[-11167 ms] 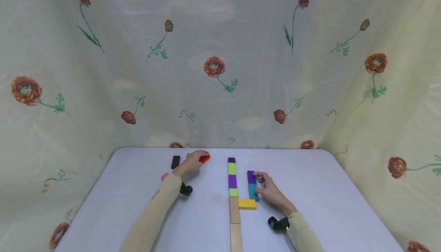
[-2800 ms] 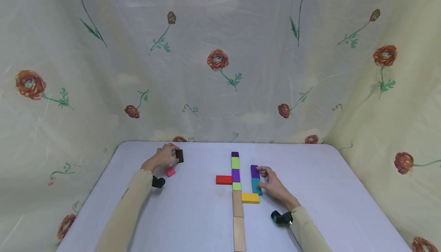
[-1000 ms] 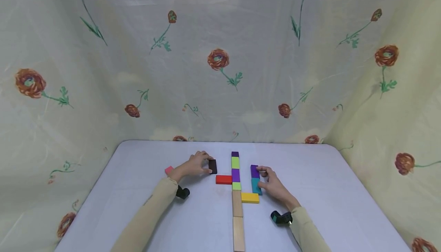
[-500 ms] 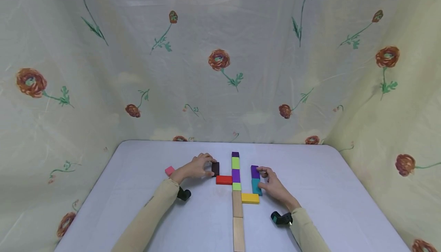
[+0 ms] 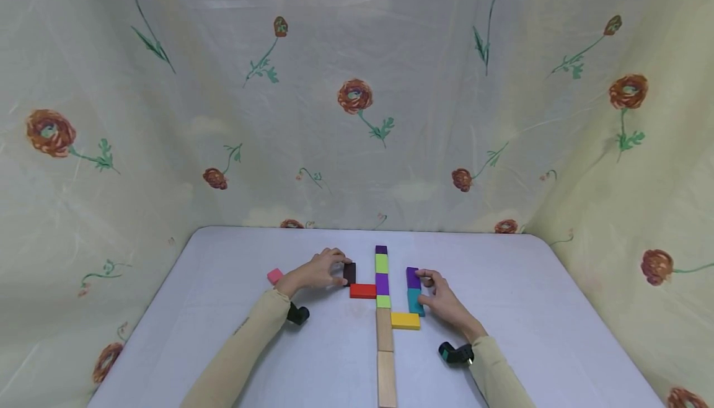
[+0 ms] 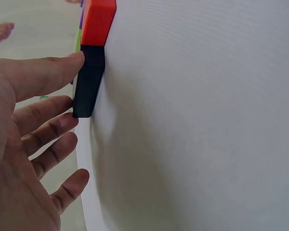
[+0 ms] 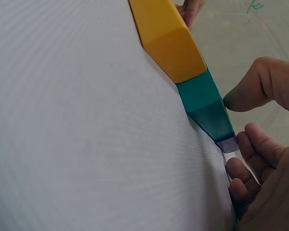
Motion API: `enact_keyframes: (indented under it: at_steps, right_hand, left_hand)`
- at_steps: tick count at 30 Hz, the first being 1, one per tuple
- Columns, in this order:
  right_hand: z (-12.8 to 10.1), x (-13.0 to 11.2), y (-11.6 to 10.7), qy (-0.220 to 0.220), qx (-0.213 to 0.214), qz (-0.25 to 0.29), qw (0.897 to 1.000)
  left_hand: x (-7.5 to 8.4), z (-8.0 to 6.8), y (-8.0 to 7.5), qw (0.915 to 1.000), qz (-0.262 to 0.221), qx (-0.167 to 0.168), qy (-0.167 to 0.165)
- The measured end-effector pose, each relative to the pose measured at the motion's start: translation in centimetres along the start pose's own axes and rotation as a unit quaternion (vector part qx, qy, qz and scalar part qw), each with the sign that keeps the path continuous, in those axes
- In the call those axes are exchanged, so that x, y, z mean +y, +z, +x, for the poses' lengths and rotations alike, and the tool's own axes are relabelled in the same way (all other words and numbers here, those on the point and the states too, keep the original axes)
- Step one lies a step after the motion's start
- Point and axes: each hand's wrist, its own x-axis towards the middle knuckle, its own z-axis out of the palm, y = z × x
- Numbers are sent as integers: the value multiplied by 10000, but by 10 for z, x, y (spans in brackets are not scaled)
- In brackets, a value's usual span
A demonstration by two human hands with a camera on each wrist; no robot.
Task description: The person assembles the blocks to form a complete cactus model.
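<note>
My left hand (image 5: pixel 319 269) holds a black block (image 5: pixel 349 274) by its ends between thumb and forefinger. One end meets the red block (image 5: pixel 363 291) in the left wrist view, where the other fingers (image 6: pixel 62 147) hang loosely bent. On the other side, my right hand (image 5: pixel 444 301) rests at a purple block (image 5: pixel 413 278) and a teal block (image 5: pixel 415 302) set end to end. Its thumb (image 7: pixel 245 94) touches the teal one and its forefinger lies by the purple one. A yellow block (image 5: pixel 405 321) abuts the teal block.
Down the middle of the white table (image 5: pixel 312 358) runs a straight row of purple, green and plain wooden blocks (image 5: pixel 385 333). A pink block (image 5: pixel 274 276) lies left, partly behind the left hand. Floral cloth (image 5: pixel 424 147) hangs behind.
The red block was set against the row earlier. My left hand then took the black block from the far left and brought it right and nearer, to the red block. The right hand stayed.
</note>
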Motion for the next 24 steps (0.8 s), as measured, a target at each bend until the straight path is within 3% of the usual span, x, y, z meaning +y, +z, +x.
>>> enact_keyframes:
  at_steps: [9, 14, 24]
  right_hand:
    - [0, 1, 2, 96, -25, 68, 9999]
    - [-1, 0, 2, 53, -16, 66, 10000]
    - [0, 0, 0, 58, 6, 6, 10000]
  left_hand:
    - [-1, 0, 1, 10000, -8, -55, -43]
    - [-5, -3, -2, 9999, -103, 103, 52]
    - [-26, -25, -34, 9947, -763, 680, 56]
